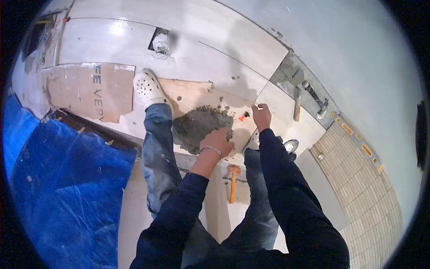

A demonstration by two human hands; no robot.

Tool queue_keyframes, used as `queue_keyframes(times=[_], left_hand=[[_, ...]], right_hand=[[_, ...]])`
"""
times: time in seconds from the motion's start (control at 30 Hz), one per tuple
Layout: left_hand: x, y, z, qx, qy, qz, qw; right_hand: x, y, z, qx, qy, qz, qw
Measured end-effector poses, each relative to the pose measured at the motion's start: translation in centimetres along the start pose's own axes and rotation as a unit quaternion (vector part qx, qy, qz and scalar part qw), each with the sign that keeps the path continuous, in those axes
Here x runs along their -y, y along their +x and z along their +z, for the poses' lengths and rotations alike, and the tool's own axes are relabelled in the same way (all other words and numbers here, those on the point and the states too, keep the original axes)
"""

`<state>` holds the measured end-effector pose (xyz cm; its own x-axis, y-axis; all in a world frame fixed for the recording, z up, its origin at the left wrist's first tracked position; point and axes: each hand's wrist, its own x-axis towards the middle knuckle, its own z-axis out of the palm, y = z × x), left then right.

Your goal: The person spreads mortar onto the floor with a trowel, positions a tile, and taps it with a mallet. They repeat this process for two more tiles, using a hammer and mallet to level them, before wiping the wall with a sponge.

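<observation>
My left hand (218, 142), with a chain bracelet at its wrist, reaches over a patch of wet grey mortar (197, 127). Its fingers are apart and hold nothing that I can see; whether they touch the mortar I cannot tell. To the right, my right hand (261, 117) is closed, thumb and forefinger pressed together above a pale tile (286, 110). Anything in that pinch is too small or hidden to make out. Just left of it stands a small orange and black tile-levelling clip (244, 116). A tan board (186, 89) lies beside the mortar.
A rubber mallet (233, 184) lies near my feet. At right are a hammer (316, 99), another wooden-handled tool (297, 103), and a yellow-marked level (358, 141) along the wall. Cardboard (89, 92) and a blue tarp (67, 193) cover the left. A stuffed floor opening (160, 42) is farther off.
</observation>
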<state>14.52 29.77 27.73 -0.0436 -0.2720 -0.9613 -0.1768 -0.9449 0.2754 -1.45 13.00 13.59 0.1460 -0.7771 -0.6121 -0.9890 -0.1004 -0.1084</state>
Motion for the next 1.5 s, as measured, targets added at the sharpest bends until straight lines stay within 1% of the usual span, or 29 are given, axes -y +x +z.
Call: queue_keyframes(times=[0.07, 0.2, 0.23, 0.33, 0.43, 0.47, 0.5, 0.53, 0.6, 0.67, 0.7, 0.77, 0.83, 0.93, 1.07, 1.13, 1.2, 1.23, 1.27, 1.33, 1.37, 1.4, 1.43, 1.5], left_hand=[[0.2, 0.5, 0.8, 0.005, 0.01, -0.009, 1.0], [0.2, 1.7, 2.4, 0.005, 0.03, -0.017, 0.999], [0.2, 1.8, 2.5, 0.003, 0.027, -0.021, 0.999], [-0.6, 1.5, 2.0, 0.025, 0.037, -0.035, 0.998], [-0.7, 1.5, 1.8, 0.035, 0.024, -0.039, 0.998], [-0.4, 1.7, 2.2, 0.029, 0.007, -0.019, 0.999], [0.1, 2.0, 2.4, 0.017, -0.011, -0.001, 1.0], [0.4, 2.3, 2.6, 0.001, -0.017, -0.008, 1.0], [0.4, 2.4, 2.5, 0.015, -0.05, 0.025, 0.998], [-0.4, 0.8, 1.0, -0.014, -0.052, 0.006, 0.999], [-0.6, 0.4, 0.2, -0.028, -0.061, -0.001, 0.998], [-0.8, -0.2, -1.3, 0.008, -0.083, -0.002, 0.997], [-0.9, 0.0, -1.3, -0.009, -0.096, -0.005, 0.995], [-0.7, -1.8, -4.5, -0.012, -0.114, 0.01, 0.993], [-0.2, -2.4, -6.6, 0.022, -0.141, 0.014, 0.99], [0.1, -2.3, -7.1, 0.028, -0.16, 0.022, 0.987], [0.4, -2.8, -8.0, 0.005, -0.181, 0.038, 0.983], [0.4, -3.2, -8.7, -0.003, -0.187, 0.046, 0.981], [0.5, -3.5, -9.7, 0.0, -0.196, 0.043, 0.98], [0.7, -3.8, -10.9, -0.006, -0.211, 0.046, 0.976], [0.8, -3.3, -10.9, -0.036, -0.23, 0.057, 0.971], [1.1, -2.7, -11.0, -0.066, -0.247, 0.068, 0.964], [1.6, -1.8, -11.0, -0.068, -0.252, 0.069, 0.963], [2.7, 0.0, -11.3, -0.145, -0.28, 0.031, 0.948]], right_hand=[[-1.4, 0.0, 0.0, 0.026, 0.016, 0.023, 0.999], [-4.5, -0.2, 0.3, 0.031, -0.013, 0.019, 0.999], [-5.3, -0.2, 0.7, 0.02, 0.01, 0.003, 1.0], [-4.8, 0.1, 1.2, 0.033, -0.018, -0.01, 0.999], [-1.2, 1.5, 1.6, 0.051, 0.008, -0.042, 0.998], [0.6, 2.0, 1.7, 0.056, 0.014, -0.065, 0.996], [2.5, 2.3, 1.7, 0.068, 0.028, -0.066, 0.995], [4.3, 2.5, 1.9, 0.073, 0.033, -0.083, 0.993], [6.7, 3.3, 2.4, 0.079, 0.032, -0.116, 0.99], [8.4, 3.8, 3.2, 0.083, 0.017, -0.155, 0.984], [9.1, 4.0, 3.5, 0.088, 0.007, -0.158, 0.983], [10.7, 4.1, 4.0, 0.094, -0.004, -0.175, 0.98], [12.1, 3.7, 4.1, 0.111, -0.036, -0.169, 0.979], [13.9, 3.2, 4.5, 0.109, -0.033, -0.189, 0.975], [17.6, 2.4, 3.9, 0.113, -0.053, -0.198, 0.972], [22.0, 1.2, 2.3, 0.111, -0.066, -0.206, 0.97], [27.2, -0.2, 0.7, 0.125, -0.008, -0.247, 0.961], [29.9, -0.7, 0.0, 0.108, 0.007, -0.279, 0.954], [33.0, -1.2, -0.7, 0.101, 0.005, -0.292, 0.951], [39.0, -2.3, -2.3, 0.101, 0.053, -0.34, 0.933], [41.8, -2.6, -2.9, 0.101, 0.048, -0.347, 0.931], [44.6, -2.8, -3.5, 0.098, 0.05, -0.38, 0.918], [46.9, -3.0, -3.7, 0.095, 0.052, -0.409, 0.906], [50.0, -2.5, -3.9, 0.089, 0.029, -0.412, 0.906]])
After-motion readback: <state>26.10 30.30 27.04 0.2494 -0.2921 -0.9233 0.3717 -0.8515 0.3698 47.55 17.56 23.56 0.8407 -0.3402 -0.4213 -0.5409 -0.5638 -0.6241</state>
